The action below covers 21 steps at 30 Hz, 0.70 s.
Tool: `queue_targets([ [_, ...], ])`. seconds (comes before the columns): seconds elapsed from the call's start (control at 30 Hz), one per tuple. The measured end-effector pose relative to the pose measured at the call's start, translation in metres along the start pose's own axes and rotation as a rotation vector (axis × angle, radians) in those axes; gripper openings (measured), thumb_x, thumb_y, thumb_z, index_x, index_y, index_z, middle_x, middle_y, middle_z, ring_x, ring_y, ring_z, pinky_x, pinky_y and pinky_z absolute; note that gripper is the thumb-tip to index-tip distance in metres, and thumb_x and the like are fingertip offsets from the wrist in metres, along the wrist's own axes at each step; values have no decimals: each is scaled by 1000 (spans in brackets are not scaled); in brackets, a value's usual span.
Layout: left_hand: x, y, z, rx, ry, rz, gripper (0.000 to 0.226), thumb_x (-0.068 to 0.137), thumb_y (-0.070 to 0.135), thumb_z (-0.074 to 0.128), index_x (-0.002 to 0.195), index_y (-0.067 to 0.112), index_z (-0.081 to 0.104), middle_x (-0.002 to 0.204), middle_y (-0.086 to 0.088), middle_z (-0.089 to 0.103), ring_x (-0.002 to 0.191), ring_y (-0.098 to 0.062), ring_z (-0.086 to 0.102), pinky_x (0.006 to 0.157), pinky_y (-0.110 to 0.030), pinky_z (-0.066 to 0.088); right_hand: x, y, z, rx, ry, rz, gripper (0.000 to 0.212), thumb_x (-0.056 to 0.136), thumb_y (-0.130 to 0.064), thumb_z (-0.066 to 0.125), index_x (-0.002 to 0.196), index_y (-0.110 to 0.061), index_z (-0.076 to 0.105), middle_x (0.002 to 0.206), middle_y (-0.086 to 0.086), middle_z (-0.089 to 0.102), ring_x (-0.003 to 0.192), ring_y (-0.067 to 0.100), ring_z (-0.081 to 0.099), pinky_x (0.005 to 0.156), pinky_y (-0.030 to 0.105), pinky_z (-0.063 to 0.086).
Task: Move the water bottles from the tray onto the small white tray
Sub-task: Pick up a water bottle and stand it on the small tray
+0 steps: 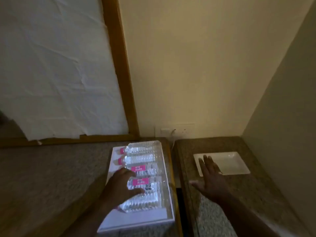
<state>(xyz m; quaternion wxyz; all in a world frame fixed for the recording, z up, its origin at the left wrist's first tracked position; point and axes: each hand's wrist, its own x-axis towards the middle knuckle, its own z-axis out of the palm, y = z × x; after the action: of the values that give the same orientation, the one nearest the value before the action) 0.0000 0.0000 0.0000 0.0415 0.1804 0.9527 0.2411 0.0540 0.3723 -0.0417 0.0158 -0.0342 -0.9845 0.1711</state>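
Dim room, speckled stone counter [239,190]. My left hand [122,185] is curling over bottles [145,185] in the tray [136,221]; right hand [209,177] is hovering spread, beside the small white tray [230,162].

1. Long white rectangular tray [136,219] lies on the left speckled stone desk [51,168], at its right edge.
2. Clear plastic water bottles with pink labels [142,158] lie on their sides in this tray, side by side in a row running front to back.
3. Small white square tray [234,163] lies on the right speckled stone desk [256,194], near the corner of the walls.
4. A narrow gap separates the desks.
5. Left hand [119,185] rests on the nearer bottles; right hand [210,178] is over the small tray's left edge.
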Motion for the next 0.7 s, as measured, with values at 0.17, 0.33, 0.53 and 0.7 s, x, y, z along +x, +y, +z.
queue_targets([
  [0.17, -40, -13, 36, 17, -116, -82, 88, 54, 83, 67, 125, 34, 53, 124, 17, 46, 116, -6, 45, 93, -22, 39, -35, 26, 44, -121, -196, 102, 107, 73, -96, 16, 154, -30, -9, 158, 0, -21, 141, 15, -20, 117, 56, 17],
  [0.33, -45, -7, 43, 25, -121, -144, 76, 66, 50, 82, 130, 31, 46, 131, 10, 47, 116, -9, 51, 86, -19, 43, -39, 35, 68, -187, -303, 74, 105, 76, -91, 9, 155, -24, -6, 163, 10, -15, 146, 25, -18, 120, 52, 3],
  [0.53, -38, 17, -3, -31, -133, -181, 69, 46, 65, 79, 105, 44, 49, 101, 21, 58, 89, -1, 58, 66, -16, 47, -44, 41, 88, -243, -342, 80, 108, 70, -89, -14, 153, -20, -12, 159, 14, -20, 141, 30, -27, 116, 51, -12],
  [0.7, -15, 66, -17, -144, 72, -130, 74, 40, 81, 74, 101, 47, 52, 97, 29, 55, 84, 5, 55, 61, -12, 42, -44, 43, 92, -223, -338, 90, 106, 70, -90, -15, 149, -19, -18, 158, 13, -22, 141, 30, -27, 114, 50, -15],
])
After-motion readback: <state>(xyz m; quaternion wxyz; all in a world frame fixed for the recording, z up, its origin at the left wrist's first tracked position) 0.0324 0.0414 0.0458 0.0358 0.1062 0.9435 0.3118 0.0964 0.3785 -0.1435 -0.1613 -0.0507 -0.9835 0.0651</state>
